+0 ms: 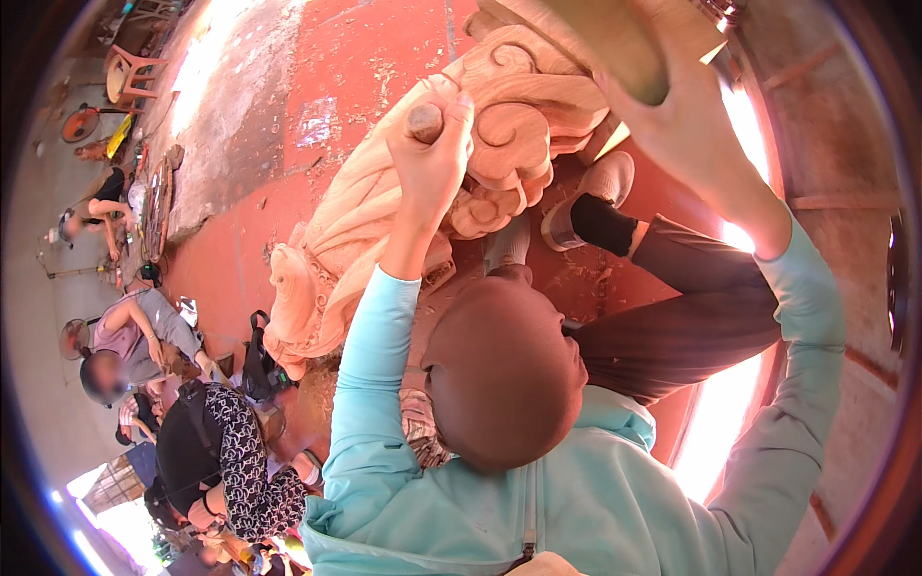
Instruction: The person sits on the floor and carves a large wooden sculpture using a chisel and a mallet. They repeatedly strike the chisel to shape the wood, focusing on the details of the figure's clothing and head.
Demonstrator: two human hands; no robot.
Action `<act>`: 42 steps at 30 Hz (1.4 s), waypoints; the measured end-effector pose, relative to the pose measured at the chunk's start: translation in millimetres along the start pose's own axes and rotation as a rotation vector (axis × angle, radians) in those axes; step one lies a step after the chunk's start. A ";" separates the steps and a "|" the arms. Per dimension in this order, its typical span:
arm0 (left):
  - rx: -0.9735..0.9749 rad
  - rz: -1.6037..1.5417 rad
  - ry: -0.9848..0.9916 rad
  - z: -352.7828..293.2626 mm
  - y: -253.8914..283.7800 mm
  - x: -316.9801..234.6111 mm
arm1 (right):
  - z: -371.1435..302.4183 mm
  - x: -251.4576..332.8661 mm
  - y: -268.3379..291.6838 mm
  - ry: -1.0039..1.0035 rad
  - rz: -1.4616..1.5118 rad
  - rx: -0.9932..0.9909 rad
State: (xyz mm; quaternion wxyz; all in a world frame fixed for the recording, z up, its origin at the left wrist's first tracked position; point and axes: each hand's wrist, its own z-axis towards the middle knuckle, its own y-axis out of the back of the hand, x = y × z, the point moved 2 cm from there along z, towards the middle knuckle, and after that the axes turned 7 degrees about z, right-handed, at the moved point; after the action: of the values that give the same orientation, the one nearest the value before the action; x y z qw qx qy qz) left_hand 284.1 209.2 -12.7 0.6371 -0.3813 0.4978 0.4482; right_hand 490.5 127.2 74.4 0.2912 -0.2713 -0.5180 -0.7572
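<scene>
**No lettering can be read**

Well below and left of the fingers of the left hand (427, 161), a co-worker (184, 446) wears a black-and-white garment (233, 427) with an all-over print of white, letter-like marks, too small to make out. Directly left of those fingers, a pale patch (315, 121) lies on the red floor (360, 82); whether it bears print cannot be told.

Two hands over a pale carved wooden piece (355, 235) with scrolls and curling grooves.
The left hand (432, 163) has its fingers closed round a round-ended handle (424, 124) above the carving; the right hand (680, 115), raised near the upper edge, seems to grip a wooden block (629, 53), perhaps a mallet, though blur hides its shape. Red floor (360, 72) spreads beyond, and several people sit or bend at work along the left side.
</scene>
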 end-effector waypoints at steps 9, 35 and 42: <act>-0.191 -0.144 -0.001 -1.9 20.2 -4.4 | -18.3 -9.7 -5.9 0.104 -0.156 0.136; -0.011 0.203 0.008 -4.2 -7.4 1.5 | -9.9 -11.5 3.8 0.080 -0.037 -0.201; -0.022 0.208 0.028 -8.2 -5.1 2.3 | -15.3 -6.3 -0.3 0.043 0.056 0.085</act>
State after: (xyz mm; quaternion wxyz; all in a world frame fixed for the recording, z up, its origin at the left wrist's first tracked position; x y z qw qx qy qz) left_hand 286.8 200.4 -16.4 0.5759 -0.3407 0.5387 0.5119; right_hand 493.0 113.9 64.9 0.3345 -0.2566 -0.5355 -0.7318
